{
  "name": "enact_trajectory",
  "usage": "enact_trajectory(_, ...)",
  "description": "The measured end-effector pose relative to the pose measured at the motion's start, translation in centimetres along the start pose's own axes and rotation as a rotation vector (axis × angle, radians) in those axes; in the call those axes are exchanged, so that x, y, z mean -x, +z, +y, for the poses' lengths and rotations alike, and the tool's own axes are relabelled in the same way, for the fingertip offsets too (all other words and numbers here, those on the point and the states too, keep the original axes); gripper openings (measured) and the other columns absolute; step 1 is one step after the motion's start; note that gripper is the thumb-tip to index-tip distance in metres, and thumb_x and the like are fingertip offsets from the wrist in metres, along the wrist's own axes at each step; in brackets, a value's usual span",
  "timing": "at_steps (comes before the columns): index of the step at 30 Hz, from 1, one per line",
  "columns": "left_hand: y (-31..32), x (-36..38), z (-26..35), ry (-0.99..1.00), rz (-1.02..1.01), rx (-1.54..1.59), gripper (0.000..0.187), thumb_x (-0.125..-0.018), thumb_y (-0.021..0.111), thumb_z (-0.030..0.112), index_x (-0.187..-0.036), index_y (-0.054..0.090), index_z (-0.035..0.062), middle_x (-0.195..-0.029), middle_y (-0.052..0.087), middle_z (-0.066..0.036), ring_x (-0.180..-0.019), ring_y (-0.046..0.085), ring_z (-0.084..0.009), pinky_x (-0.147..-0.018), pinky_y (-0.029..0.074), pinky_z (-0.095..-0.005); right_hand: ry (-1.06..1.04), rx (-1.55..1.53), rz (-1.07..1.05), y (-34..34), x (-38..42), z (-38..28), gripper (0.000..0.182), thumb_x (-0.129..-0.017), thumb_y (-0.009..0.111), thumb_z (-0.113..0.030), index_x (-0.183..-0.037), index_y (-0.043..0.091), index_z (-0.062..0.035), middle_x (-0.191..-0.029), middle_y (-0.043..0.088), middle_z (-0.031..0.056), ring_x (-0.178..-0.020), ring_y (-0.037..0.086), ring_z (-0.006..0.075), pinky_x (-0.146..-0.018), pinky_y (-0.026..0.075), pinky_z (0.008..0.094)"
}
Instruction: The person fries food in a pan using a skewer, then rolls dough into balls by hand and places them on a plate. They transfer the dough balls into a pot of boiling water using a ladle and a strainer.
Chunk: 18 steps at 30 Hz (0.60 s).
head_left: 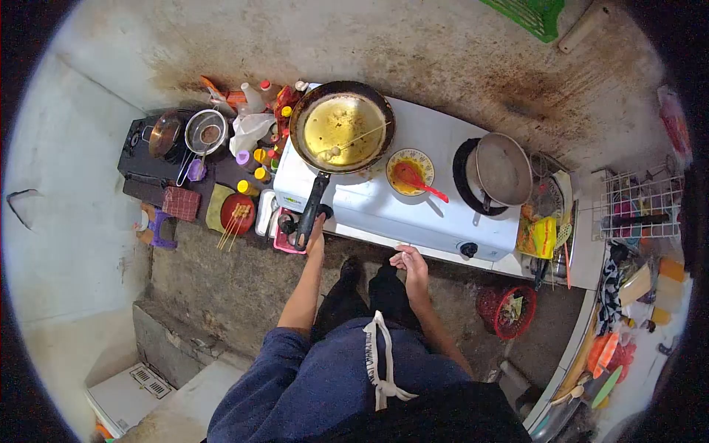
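Note:
My left hand (317,235) is at the front left of the white gas stove (413,214), its fingers closed on the dark stove knob (326,212). The black handle of the frying pan (299,122) passes beside it and partly hides the fingers. Yellowish oil lies in the pan, with a skewer of pale pieces (331,153) resting in it. My right hand (412,264) hangs just before the stove's front edge, fingers loosely curled and apart, with nothing visible in them. Behind it, a patterned bowl (399,156) on the stove contains orange liquid and a red spoon (428,190).
Several skewers lie on a red plate (230,214) at left, near bottles with yellow caps (247,189). A grey pan (504,170) covers part of the right burner. A red basket (506,311) stands on the floor at right. A wire rack (642,210) is beyond.

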State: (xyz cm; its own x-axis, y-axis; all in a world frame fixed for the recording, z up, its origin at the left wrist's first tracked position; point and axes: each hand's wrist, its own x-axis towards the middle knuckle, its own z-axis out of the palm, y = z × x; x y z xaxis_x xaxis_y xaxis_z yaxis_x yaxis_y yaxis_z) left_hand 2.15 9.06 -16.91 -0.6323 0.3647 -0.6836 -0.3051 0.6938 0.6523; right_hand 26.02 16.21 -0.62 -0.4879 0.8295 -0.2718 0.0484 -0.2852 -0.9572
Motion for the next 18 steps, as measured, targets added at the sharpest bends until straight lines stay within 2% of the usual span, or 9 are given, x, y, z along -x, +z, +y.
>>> enact_trajectory(14, -0.1, -1.7, 1.7, -0.12, -0.188, 0.107, 0.065, -0.083, 0.045, 0.048, -0.128, 0.034, 0.0025, -0.119, 0.044, -0.011, -0.109, 0.043, -0.0196, -0.094, 0.031, -0.035, -0.016, -0.037, 0.034, 0.3, 0.7, 0.7, 0.022, -0.09, 0.038, -0.015, -0.101, 0.053, -0.003, -0.08, 0.057, 0.0039, -0.076, 0.053, 0.0103, -0.071, 0.04, 0.023)
enact_trajectory(16, -0.1, -0.9, -0.4, 0.141, -0.1, 0.215, 0.039, -0.085, 0.046, 0.044, -0.093, 0.049, 0.0062, -0.078, 0.047, -0.003, -0.07, 0.044, -0.0132, -0.065, 0.035, -0.0274, -0.055, -0.041, 0.032, 0.3, 1.1, 0.9, 0.022, -0.089, 0.039, -0.015, -0.101, 0.053, -0.0032, -0.08, 0.057, 0.0036, -0.076, 0.053, 0.0098, -0.071, 0.039, 0.0229)
enact_trajectory(17, 0.1, -0.2, -1.4, 0.274, -0.066, 0.273, 0.037, -0.086, 0.047, 0.042, -0.075, 0.056, 0.0081, -0.057, 0.048, 0.002, -0.051, 0.045, -0.01, -0.05, 0.037, -0.0236, -0.072, -0.046, 0.064, 0.3, 1.4, 0.7, 0.022, -0.089, 0.039, -0.015, -0.101, 0.053, -0.0032, -0.08, 0.057, 0.0036, -0.076, 0.053, 0.0098, -0.071, 0.039, 0.0229)
enact_trajectory(18, 0.6, 3.6, -0.7, 0.18, -0.106, 0.519, 0.034, -0.087, 0.048, 0.038, -0.065, 0.05, 0.0117, -0.055, 0.049, 0.001, -0.052, 0.046, -0.009, -0.046, 0.033, -0.0225, -0.061, -0.059, 0.068, 0.3, 1.7, 0.4, 0.021, -0.089, 0.039, -0.015, -0.101, 0.053, -0.0034, -0.08, 0.057, 0.0035, -0.076, 0.053, 0.0097, -0.071, 0.039, 0.0228)
